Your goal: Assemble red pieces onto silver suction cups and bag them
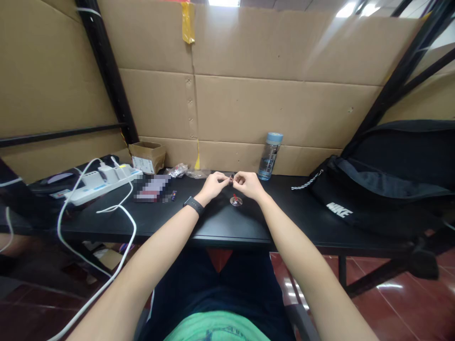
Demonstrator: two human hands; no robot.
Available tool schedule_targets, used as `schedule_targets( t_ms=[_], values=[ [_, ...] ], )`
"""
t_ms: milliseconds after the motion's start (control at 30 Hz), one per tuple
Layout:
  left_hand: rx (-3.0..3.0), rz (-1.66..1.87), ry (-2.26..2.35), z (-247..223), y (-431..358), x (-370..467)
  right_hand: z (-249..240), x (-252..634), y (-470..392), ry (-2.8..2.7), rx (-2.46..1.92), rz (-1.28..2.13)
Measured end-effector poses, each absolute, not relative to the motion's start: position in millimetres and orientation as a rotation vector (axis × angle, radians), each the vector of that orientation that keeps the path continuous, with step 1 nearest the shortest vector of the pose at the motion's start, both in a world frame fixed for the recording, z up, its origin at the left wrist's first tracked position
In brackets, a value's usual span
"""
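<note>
Pinches a small dark piece (231,180) between the fingertips of the left hand (214,184) and those of the right hand (249,184), over the middle stretch of the black bench (231,232), closer to its far edge than to its near one. Cannot tell what exactly, the piece being tiny and partly covered by fingers. On the left, reaches in with thumb and forefinger extended and pressed onto the piece, back of the hand turned up and outward. On the right, curls the fingers more tightly, thumb and forefinger brought to the opposite side. Holds both wrists nearly straight, with a black watch (194,206) around the left one. Stretches both forearms forward across the near edge, slanting inward to the hands.

Just nearer the near edge than the fingertips, a clear round disc (236,201) with a red tip, resting on the bench. To the right of the hands, by the far edge, a water bottle (269,158) with a blue cap. At the right end, a big black bag (377,189) spread from far edge towards near. Along the far edge to the left, crumpled clear plastic bags (177,170), then an open cardboard box (147,154). Towards the left end, a white power strip (106,187) full of plugs, and a white cable (113,277) hanging past the near edge.
</note>
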State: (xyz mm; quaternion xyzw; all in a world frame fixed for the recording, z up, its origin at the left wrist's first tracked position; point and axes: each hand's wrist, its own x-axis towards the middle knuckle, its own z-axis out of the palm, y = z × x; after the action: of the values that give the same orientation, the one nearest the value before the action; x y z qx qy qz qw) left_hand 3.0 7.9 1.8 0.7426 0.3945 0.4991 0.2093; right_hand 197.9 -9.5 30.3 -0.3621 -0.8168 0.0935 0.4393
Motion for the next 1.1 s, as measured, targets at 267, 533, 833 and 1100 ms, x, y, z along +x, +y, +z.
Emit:
schedule_targets(
  t_ms=[267, 533, 833, 1100],
  values=[
    [1.932, 1.278, 0.926, 5.1, 4.8, 3.4, 32.3, 200.0, -9.3, -1.971, -0.959, 0.302],
    [2.025, 1.246, 0.742, 10.2, -4.3, -3.2, 29.7, 203.4, -4.7, -1.9, -0.929, 0.427],
    [2.054, 1.222, 0.696, 4.1, 3.7, -11.0, 26.7, 200.8, -2.9, -1.866, -0.792, 0.554],
    [2.034, 1.267, 0.761, 2.3, 4.5, -8.2, 26.4, 199.2, -2.4, -1.882, -0.758, 0.506]
  ],
)
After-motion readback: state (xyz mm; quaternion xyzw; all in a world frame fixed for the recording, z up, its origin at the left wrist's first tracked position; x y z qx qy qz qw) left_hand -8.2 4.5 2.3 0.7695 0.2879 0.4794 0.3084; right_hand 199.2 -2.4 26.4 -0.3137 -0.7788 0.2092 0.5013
